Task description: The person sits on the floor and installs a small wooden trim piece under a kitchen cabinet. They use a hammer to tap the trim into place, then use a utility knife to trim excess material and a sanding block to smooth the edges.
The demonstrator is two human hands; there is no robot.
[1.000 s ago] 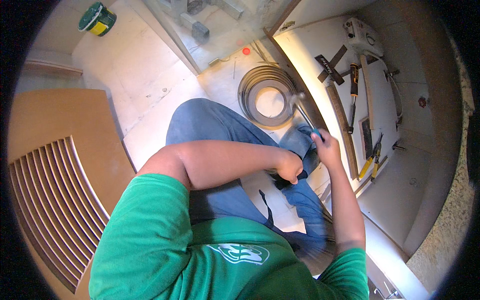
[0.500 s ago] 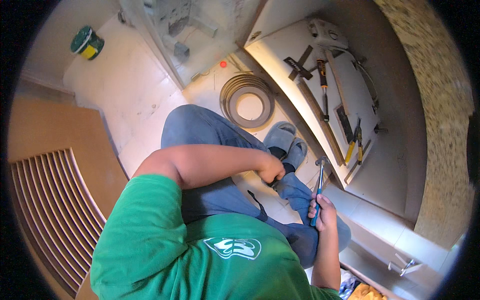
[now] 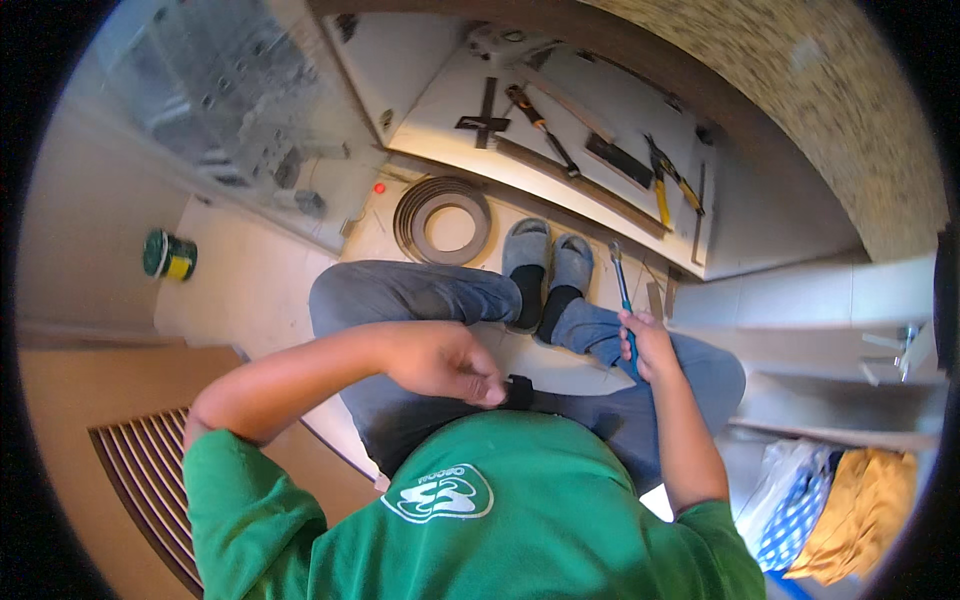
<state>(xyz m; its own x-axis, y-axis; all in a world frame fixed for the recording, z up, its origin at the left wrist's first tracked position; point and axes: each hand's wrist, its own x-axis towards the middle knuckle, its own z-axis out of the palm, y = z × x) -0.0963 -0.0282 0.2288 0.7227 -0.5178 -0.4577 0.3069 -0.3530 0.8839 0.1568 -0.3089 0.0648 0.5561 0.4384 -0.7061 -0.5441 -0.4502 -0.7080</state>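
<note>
My right hand (image 3: pixel 648 345) is wrapped round the blue handle of a hammer (image 3: pixel 628 300), its metal head pointing away from me beside my slippers (image 3: pixel 572 262). My left hand (image 3: pixel 445 365) hovers over my lap with its fingers curled together. Close to its fingertips is a small black strap-like piece (image 3: pixel 517 392); whether the fingers pinch anything is not clear. Beyond my feet, an orange-and-black handled tool (image 3: pixel 540 125), a black T-shaped tool (image 3: pixel 486 122) and yellow-handled pliers (image 3: pixel 664 185) lie on the white cabinet board (image 3: pixel 440 140).
A coil of brown banding (image 3: pixel 404 225) lies on the floor left of my feet. A green bucket (image 3: pixel 168 255) stands far left, near a slatted wooden door (image 3: pixel 75 385). Stone countertop (image 3: pixel 800 95) overhangs the cabinet. Orange cloth (image 3: pixel 855 510) lies at right.
My left hand has drawn back from near my ankles to above my lap. My view has turned, shifting the cabinet leftward. The hammer stays in my right hand.
</note>
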